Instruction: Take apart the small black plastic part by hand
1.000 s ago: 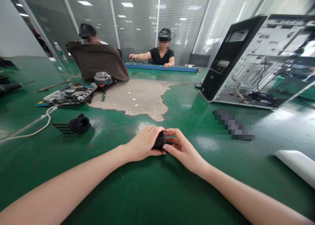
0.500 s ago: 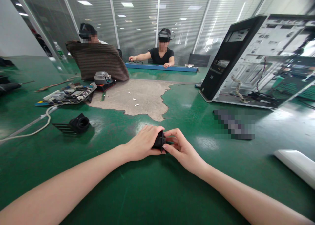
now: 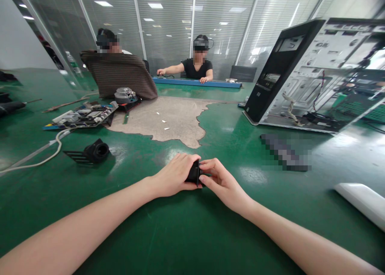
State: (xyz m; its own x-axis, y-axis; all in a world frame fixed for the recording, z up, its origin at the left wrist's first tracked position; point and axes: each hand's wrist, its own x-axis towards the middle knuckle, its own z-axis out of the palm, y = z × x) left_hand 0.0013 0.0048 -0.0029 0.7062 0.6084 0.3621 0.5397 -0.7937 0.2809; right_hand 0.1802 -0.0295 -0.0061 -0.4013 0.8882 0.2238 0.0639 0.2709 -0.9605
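Note:
A small black part (image 3: 193, 174) is held low over the green table (image 3: 168, 235), near the middle of the view. My left hand (image 3: 175, 175) wraps round its left side, with the thumb on top and the fingers beneath and behind. On the right, the thumb and fingers of my right hand (image 3: 224, 182) pinch the part's right face; its other fingers are curled and partly hidden. Left of my hands, a black round-mouthed part with slats (image 3: 98, 150) rests on the table.
An open computer case (image 3: 282, 74) stands at the back right, a pixelated dark strip (image 3: 284, 152) before it. A white object (image 3: 362, 202) lies at the right edge. Circuit boards (image 3: 86, 115) and a cable (image 3: 57, 146) lie left. Two people sit across the table.
My right hand's fingers have shifted slightly on the black part. My left hand and the part have stayed almost still.

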